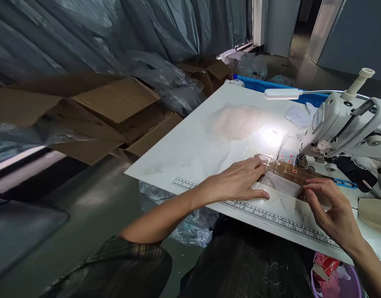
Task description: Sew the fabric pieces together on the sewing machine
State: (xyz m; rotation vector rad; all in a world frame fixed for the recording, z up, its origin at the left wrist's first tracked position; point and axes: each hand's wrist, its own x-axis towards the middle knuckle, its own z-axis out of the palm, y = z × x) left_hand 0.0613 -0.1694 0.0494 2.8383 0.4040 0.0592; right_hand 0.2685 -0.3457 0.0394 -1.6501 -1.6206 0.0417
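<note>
Nearest, a purple bin (354,285) of scraps below the table's front edge; just above it, a printed ruler (265,213) runs along the white table (184,159). Beyond the ruler, the 2 hands face each other across a small, pale, see-through piece of cloth (285,184), which lies on the table between them, in front of the sewing machine. Right hand (335,211) at the cloth's right end: thumb and forefinger tips near each other; cannot tell whether they pinch the edge or only touch it. Left hand (235,180) palm down by the left end, thumb spread well away from the fingers, whose tips reach the shiny brown tape (283,167) on the table. Cloth looks thin and sheer, so likely very light, limp, quick to wrinkle or slide on the smooth tape; probably frays or snags if pulled hard. Best hold, I judge: a light fingertip pinch at the right end, flat fingers pressing the left, middle kept smooth. Behind the tape, the sewing machine (325,120), needle area close to the cloth, and a small lamp (282,94) lighting the tabletop. Farther back, a soft pale pink heap (235,120); off the table, open cardboard boxes (116,99).
</note>
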